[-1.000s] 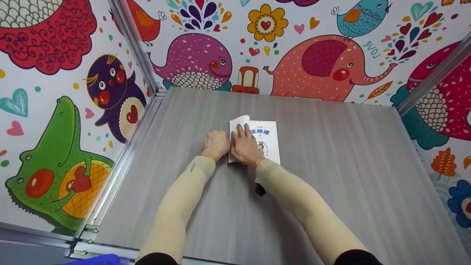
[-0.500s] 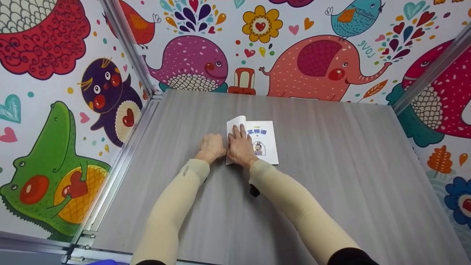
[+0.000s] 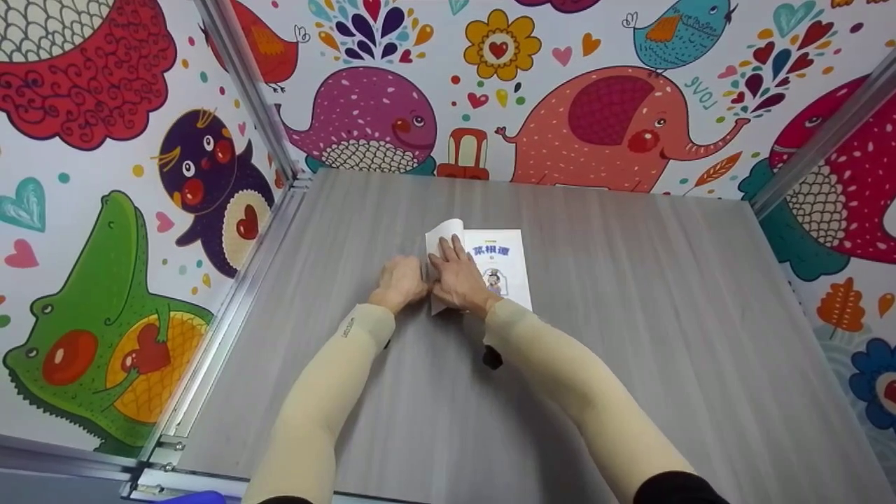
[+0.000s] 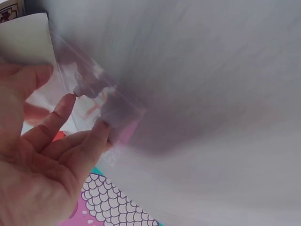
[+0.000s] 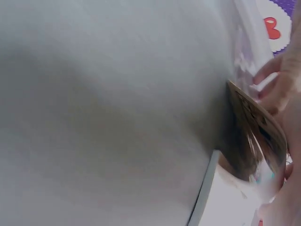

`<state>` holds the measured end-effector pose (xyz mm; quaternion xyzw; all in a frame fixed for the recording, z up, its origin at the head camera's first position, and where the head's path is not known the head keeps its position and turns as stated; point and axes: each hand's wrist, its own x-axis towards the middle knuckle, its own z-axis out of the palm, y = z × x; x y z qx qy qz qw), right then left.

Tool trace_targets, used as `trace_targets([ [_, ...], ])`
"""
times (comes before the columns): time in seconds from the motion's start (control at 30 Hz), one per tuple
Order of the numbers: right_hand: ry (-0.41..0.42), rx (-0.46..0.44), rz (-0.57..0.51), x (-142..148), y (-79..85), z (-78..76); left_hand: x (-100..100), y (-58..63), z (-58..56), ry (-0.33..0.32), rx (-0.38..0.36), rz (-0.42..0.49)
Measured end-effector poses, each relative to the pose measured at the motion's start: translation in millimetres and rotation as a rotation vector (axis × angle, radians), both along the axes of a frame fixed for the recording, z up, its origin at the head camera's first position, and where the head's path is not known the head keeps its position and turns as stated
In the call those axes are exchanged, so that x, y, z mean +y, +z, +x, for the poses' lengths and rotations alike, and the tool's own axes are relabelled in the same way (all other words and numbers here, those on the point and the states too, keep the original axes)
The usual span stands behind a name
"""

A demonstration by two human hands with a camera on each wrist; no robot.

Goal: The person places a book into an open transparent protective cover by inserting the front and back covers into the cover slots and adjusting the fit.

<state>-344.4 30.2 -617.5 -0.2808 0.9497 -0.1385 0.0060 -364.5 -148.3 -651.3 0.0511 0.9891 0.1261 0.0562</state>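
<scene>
A thin white book with blue printed characters and a small cartoon figure lies face up on the table. Its front flap is folded over to the left and stands partly raised. My right hand rests on this flap with its fingers stretched out. Beside the flap's outer edge, my left hand is curled in the head view. In the left wrist view its fingers hold a piece of clear plastic film that runs along the flap. The right wrist view shows the flap's glossy brown side bent upward.
The grey wood-grain table is bordered by a metal rail on the left. Walls with cartoon animals stand behind and at both sides. A blue object shows at the bottom left edge.
The flap has opened a little farther left, and the right hand has shifted left with it, uncovering more of the title. The left hand stays close beside the flap.
</scene>
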Motion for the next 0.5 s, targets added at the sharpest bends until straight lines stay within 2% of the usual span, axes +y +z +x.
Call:
trace_targets([
  [0.1, 0.045, 0.000, -0.140, 14, -27.5, -11.0, 1, 4.0, 2.9, 0.001, -0.004, 0.007],
  [0.13, 0.053, -0.007, -0.174, 19, -35.1, -12.3, 3, 10.3, 6.4, 0.004, -0.015, 0.013],
  [0.17, 0.050, -0.025, -0.194, 22, -34.1, -8.0, 3, 14.5, 8.9, 0.011, -0.016, 0.026],
  [0.23, 0.055, -0.073, -0.232, 26, -19.7, 8.0, 5, 25.8, 15.0, 0.019, -0.035, 0.027],
  [0.33, 0.071, -0.061, -0.206, 27, -3.0, 24.5, 4, 27.5, 15.2, 0.026, -0.047, 0.027],
  [0.4, 0.064, -0.030, -0.195, 26, -1.1, 28.1, 3, 21.2, 12.9, 0.018, -0.035, 0.016],
  [0.47, 0.042, 0.010, -0.169, 25, -10.5, 24.8, 3, 11.9, 9.0, 0.010, -0.009, 0.019],
  [0.5, 0.028, 0.036, -0.156, 25, -17.0, 22.1, 4, 16.5, 11.7, 0.007, -0.019, 0.016],
])
